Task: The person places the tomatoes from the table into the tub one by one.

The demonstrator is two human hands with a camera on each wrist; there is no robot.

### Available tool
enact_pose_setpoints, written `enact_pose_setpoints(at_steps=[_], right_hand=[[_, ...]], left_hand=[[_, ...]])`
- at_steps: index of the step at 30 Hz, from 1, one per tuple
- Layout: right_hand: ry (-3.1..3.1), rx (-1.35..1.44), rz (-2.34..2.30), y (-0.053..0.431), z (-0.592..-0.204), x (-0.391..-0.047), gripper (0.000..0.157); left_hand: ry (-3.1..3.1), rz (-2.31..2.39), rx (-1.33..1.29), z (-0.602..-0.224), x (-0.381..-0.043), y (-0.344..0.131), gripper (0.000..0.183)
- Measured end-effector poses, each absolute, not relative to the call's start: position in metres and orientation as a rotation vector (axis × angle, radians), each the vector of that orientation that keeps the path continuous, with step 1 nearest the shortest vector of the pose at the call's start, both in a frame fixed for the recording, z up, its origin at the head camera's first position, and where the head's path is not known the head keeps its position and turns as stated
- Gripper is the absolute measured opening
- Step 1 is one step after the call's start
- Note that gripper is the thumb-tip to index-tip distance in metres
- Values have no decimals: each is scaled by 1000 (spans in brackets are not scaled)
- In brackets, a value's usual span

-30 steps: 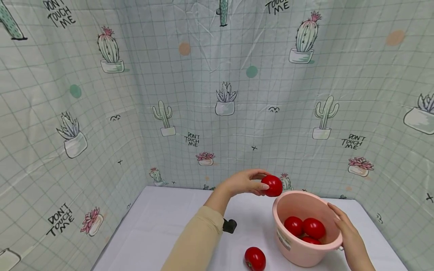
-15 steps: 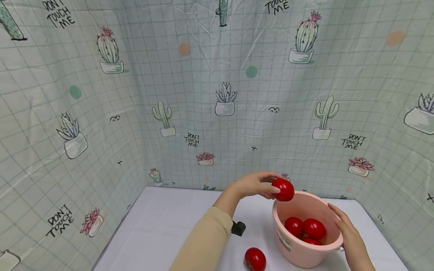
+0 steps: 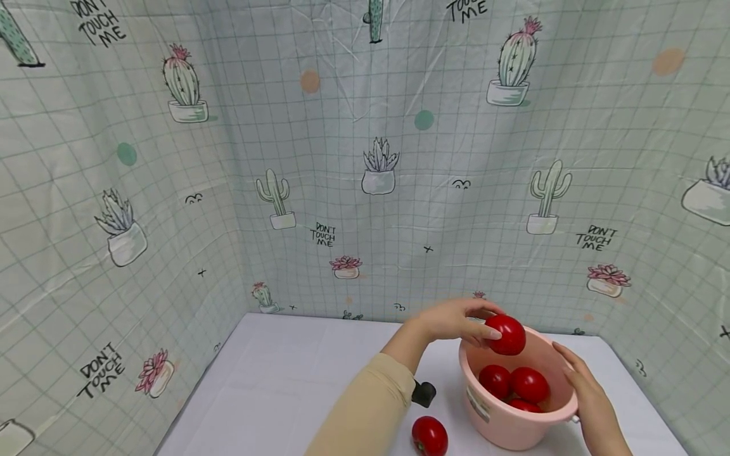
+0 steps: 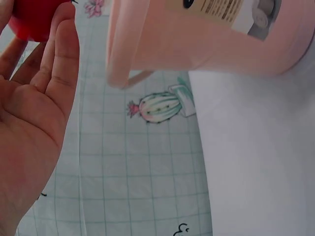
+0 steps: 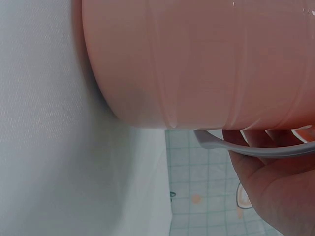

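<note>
In the head view my left hand [image 3: 459, 322] pinches a red tomato [image 3: 506, 335] between thumb and fingers, above the left rear rim of a pink bucket [image 3: 507, 434]. The left wrist view shows the palm [image 4: 29, 132] beside the bucket wall [image 4: 197, 44], and part of the tomato [image 4: 32, 19] at the top. Several red tomatoes [image 3: 529, 384] lie inside the bucket. My right hand [image 3: 590, 396] grips the bucket's right rim; in the right wrist view its fingers pass behind the grey handle [image 5: 266, 150]. Some fingertips are hidden.
Another tomato [image 3: 429, 436] lies on the white table [image 3: 274, 386], left of the bucket near the front. A dark object [image 3: 423, 393] shows at the left wrist. Cactus-printed cloth [image 3: 342, 158] hangs behind the table and at both sides.
My left hand has moved right and slightly down, bringing the tomato from left of the bucket to over its rim. The right hand and the bucket have stayed in place.
</note>
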State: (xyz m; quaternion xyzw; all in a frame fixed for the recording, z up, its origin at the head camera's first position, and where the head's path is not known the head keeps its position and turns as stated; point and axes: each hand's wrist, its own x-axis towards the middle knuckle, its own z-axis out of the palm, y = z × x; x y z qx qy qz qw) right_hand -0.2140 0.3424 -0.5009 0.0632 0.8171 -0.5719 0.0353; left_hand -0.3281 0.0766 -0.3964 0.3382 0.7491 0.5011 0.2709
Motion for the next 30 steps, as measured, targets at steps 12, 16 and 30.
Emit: enact_pose_setpoints(at_steps=[12, 16, 30], right_hand=[[2500, 193, -1768, 341, -499, -214, 58], [2476, 214, -1779, 341, -499, -213, 60], [2484, 213, -1748, 341, -498, -215, 57]], left_hand=[[2010, 1270, 862, -400, -317, 105, 37], [2043, 1226, 847, -401, -312, 112, 37], [1981, 1241, 847, -412, -310, 118, 35]])
